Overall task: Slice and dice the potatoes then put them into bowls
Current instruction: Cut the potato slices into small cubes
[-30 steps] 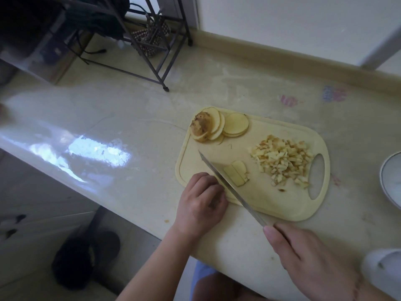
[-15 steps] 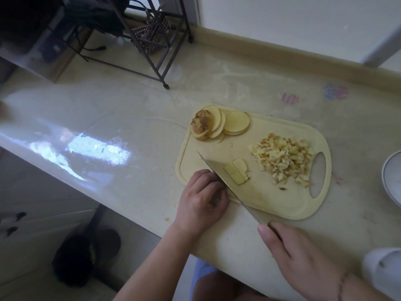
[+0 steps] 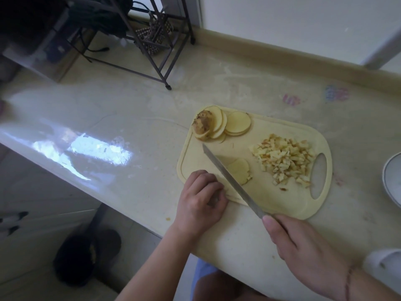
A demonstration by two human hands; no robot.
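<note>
A pale yellow cutting board (image 3: 271,198) lies on the counter. A stack of round potato slices (image 3: 219,124) sits at its far left corner, and a pile of diced potato (image 3: 284,161) near the handle hole. My right hand (image 3: 303,246) grips the handle of a long knife (image 3: 227,177), whose blade lies diagonally across a flat potato slice (image 3: 239,170). My left hand (image 3: 201,200) is curled at the board's near left edge, knuckles by the blade, its fingertips holding the slice's pale near end. Most of that end is hidden under the fingers.
A white bowl (image 3: 391,179) shows at the right edge, and another white object (image 3: 382,261) at the lower right. A black metal rack (image 3: 156,46) stands at the back of the counter. The counter's front edge runs diagonally, with floor and a dark object (image 3: 86,255) below.
The knife blade tilted flat, then came back edge-on across the slice. Both hands stay about where they were.
</note>
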